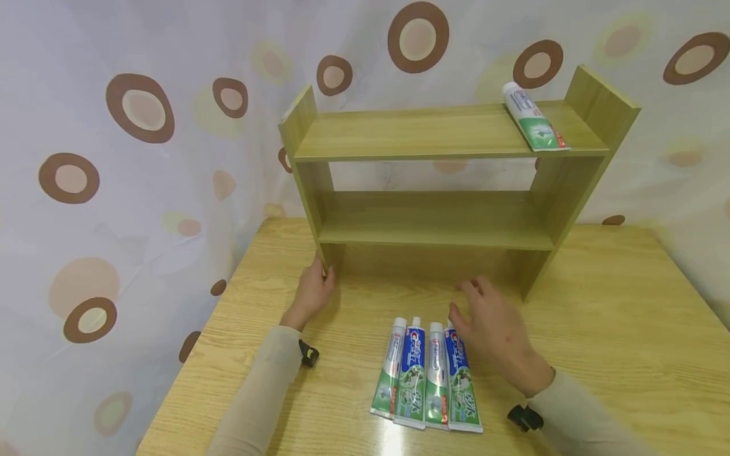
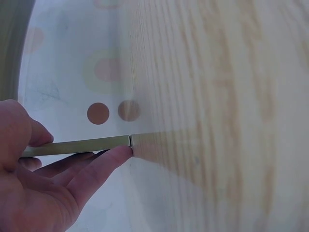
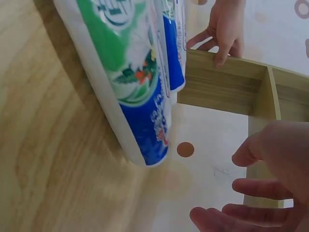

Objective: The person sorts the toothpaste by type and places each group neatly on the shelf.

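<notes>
A two-tier wooden shelf [image 1: 436, 218] stands on the table. My left hand [image 1: 312, 291] holds the lower front of its left side panel; in the left wrist view the thumb lies on one side of the panel edge [image 2: 87, 146] and the fingers on the other. My right hand [image 1: 499, 332] hovers empty beside the row of toothpaste tubes, fingers loosely bent and spread apart in the right wrist view. The row holds white-green tubes [image 1: 390, 367] alternating with blue-green Crest tubes [image 1: 410, 373], caps toward the shelf. The rightmost tube [image 1: 463, 386] lies nearest the right hand, which partly hides its cap.
Another white-green toothpaste tube [image 1: 530, 117] lies on the top board near its right end, cap toward the back. The wooden table [image 1: 616, 342] extends on both sides of the shelf. Behind it hangs a pale curtain [image 1: 188, 38] with brown circles.
</notes>
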